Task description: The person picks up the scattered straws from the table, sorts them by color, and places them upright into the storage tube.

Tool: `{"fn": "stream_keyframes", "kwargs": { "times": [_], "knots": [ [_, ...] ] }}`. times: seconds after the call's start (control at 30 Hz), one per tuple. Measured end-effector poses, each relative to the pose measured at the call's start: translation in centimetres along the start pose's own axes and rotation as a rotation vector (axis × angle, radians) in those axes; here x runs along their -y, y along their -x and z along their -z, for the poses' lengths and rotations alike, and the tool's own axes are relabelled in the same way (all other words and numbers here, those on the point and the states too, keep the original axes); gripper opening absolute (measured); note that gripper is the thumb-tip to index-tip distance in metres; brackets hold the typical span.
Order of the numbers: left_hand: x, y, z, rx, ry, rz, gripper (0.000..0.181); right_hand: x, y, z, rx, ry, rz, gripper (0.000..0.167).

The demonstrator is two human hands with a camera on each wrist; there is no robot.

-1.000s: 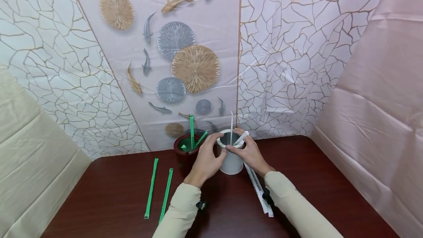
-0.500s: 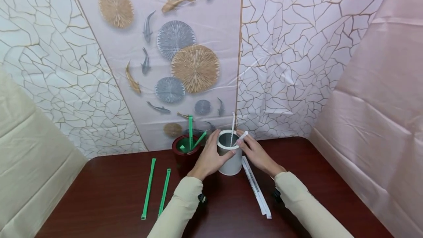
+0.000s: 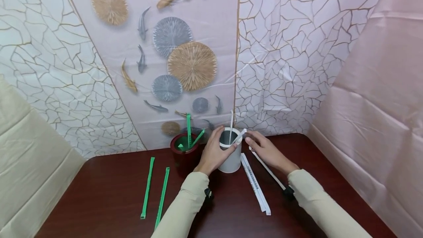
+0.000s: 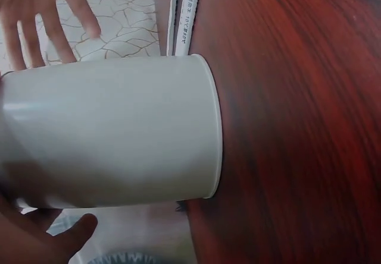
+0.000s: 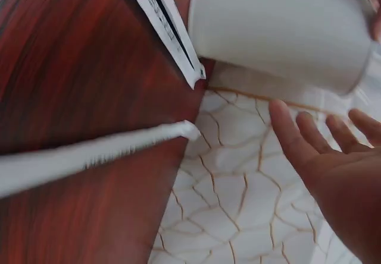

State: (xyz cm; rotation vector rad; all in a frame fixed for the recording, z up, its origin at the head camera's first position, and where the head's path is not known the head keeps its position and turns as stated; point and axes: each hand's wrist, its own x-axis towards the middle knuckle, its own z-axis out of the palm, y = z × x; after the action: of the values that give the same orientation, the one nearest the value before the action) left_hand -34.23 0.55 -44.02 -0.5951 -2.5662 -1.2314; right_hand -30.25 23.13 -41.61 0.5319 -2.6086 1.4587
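Observation:
My left hand [image 3: 213, 153] grips the grey cup [image 3: 230, 161], thumb across its front and fingers at its left side. The cup [image 4: 113, 133] stands upright on the table. Inside it are one nearly upright white wrapped straw [image 3: 231, 126] and another leaning on the right rim [image 3: 240, 136]. Just right of the cup, my right hand [image 3: 269, 151] is apart from it, fingers relaxed and holding nothing. In the right wrist view the hand [image 5: 339, 169] is beside the cup [image 5: 280, 32], palm and fingers spread.
A dark red cup [image 3: 185, 159] with several green straws stands left of the grey cup. Two green straws [image 3: 147, 190] [image 3: 162, 197] lie at the left. Two white straws [image 3: 255, 184] lie side by side, with another [image 3: 269, 170] near the right forearm. Patterned cloth [image 3: 191, 65] hangs behind.
My right hand has let go of the cup's right side and moved right. The left hand has stayed at the cup. The white straw near the right forearm has come into view.

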Motion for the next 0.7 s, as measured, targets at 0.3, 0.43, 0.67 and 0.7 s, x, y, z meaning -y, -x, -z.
{"fn": "stream_keyframes", "kwargs": {
  "times": [0.3, 0.43, 0.67, 0.7],
  "knots": [
    [-0.6, -0.1, 0.2, 0.016, -0.072, 0.064, 0.075, -1.5, 1.9, 3.5, 0.072, 0.176, -0.204, 0.045],
    [-0.8, -0.2, 0.2, 0.008, -0.077, 0.072, 0.071, -3.2, 2.6, 3.9, 0.145, 0.135, -0.301, 0.043],
    [-0.7, -0.4, 0.6, 0.001, -0.094, 0.065, 0.073, -5.9, 3.1, 3.0, 0.161, 0.125, -0.371, 0.045],
    [-0.7, -0.4, 0.7, -0.001, -0.100, 0.062, 0.074, -6.1, 3.1, 2.8, 0.155, 0.139, -0.369, 0.045]
  ]
}}
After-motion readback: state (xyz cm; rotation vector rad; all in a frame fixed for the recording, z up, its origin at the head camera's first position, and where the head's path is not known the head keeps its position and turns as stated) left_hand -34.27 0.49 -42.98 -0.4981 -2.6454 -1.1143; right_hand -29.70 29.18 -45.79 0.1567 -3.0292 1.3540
